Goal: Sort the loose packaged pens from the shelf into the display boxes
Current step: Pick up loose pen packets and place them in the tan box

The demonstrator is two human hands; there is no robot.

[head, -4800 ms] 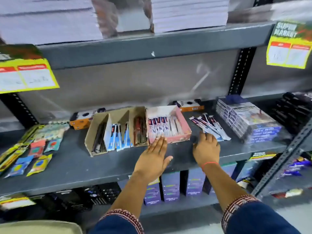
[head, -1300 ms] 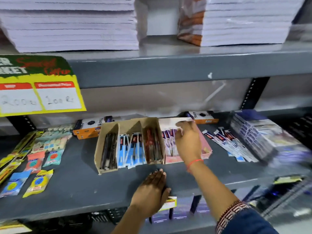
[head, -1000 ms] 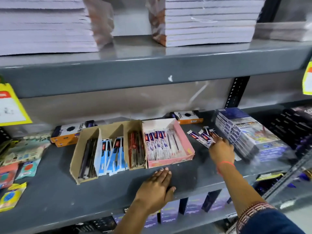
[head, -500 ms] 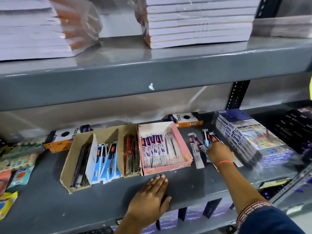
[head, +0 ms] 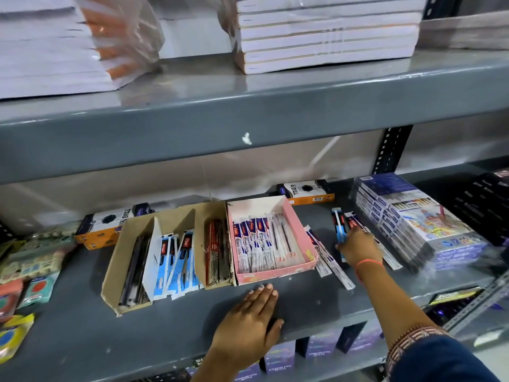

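Note:
A pink display box [head: 298,232] on the grey shelf [head: 82,334] holds several white packaged pens. To its left stands a brown cardboard box [head: 129,241] whose compartments hold dark pens, blue-carded pens [head: 176,260] and red pens. Loose white packaged pens [head: 326,257] lie just right of the pink box. My right hand [head: 358,248] rests among the loose packs, its fingers closed on a blue packaged pen [head: 339,224] that points away from me. My left hand [head: 248,318] lies flat, fingers apart, on the shelf in front of the pink box, holding nothing.
A stack of colour-pencil packs [head: 413,216] sits close to the right of my right hand. Orange-and-black boxes [head: 305,191] lie at the back of the shelf. Small blister packs [head: 30,266] cover the left end. Notebook stacks [head: 325,31] fill the shelf above.
My right hand has closed on the blue packaged pen among the loose packs. A loose white pack now lies closer to the pink box. My left hand has stayed flat on the shelf.

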